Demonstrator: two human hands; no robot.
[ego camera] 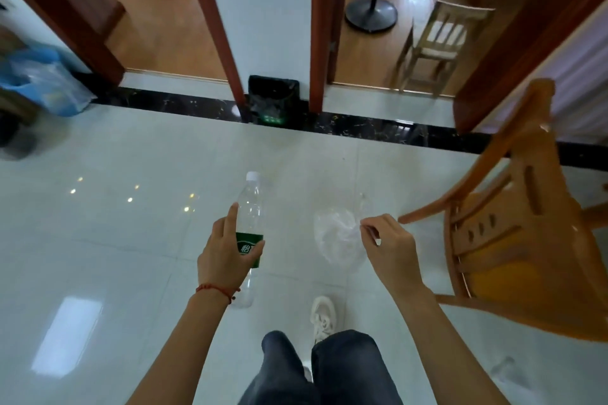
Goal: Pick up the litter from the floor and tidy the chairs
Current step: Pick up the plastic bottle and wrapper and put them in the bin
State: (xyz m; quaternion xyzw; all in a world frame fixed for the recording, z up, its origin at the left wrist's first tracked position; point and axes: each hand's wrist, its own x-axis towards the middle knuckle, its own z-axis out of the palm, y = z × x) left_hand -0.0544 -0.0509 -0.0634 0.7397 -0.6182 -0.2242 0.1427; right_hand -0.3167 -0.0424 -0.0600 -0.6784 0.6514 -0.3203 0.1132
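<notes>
My left hand [227,253] grips a clear plastic bottle [249,207] with a white cap and a green label, held upright above the pale tiled floor. My right hand [390,245] pinches a crumpled clear plastic bag [335,237] that hangs from my fingertips. An orange wooden chair [513,240] lies tipped over at the right, its legs close to my right hand. A small pale wooden chair [434,43] stands in the room beyond the right doorway.
A black bin [273,99] with a dark liner stands against the wall between two doorways. Blue and clear plastic bags [42,79] are piled at the far left. A black floor-stand base [371,15] sits in the right-hand room. My shoe [324,317] is on the tiles below.
</notes>
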